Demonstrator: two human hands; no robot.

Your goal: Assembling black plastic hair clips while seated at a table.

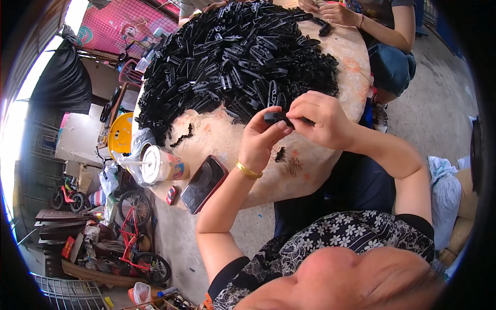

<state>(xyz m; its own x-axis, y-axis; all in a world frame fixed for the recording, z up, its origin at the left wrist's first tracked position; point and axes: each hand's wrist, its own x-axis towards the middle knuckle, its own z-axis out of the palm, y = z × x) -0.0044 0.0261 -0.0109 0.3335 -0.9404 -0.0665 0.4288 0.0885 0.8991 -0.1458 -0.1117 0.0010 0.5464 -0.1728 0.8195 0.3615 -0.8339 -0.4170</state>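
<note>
A small black plastic part (272,118) is held between my two hands, above the near side of the round table. My left hand (262,135) grips it between thumb and fingers; a yellow bangle circles that wrist. Closed in a pinch at the part's right end is my right hand (321,120), and its fingers partly hide what they hold there. Just beyond my hands spreads a large heap of black plastic pieces (222,62), many long and slotted. A short black piece (280,154) lies on the tabletop below my hands, and a thin jagged black strip (182,135) lies farther left.
The patterned tabletop (305,173) carries a phone (204,185), a lidded cup with a straw (157,164) and a small red toy car (172,195) at its left edge. Across the table another person's hands (333,13) are at work. A red bicycle (135,227) stands left.
</note>
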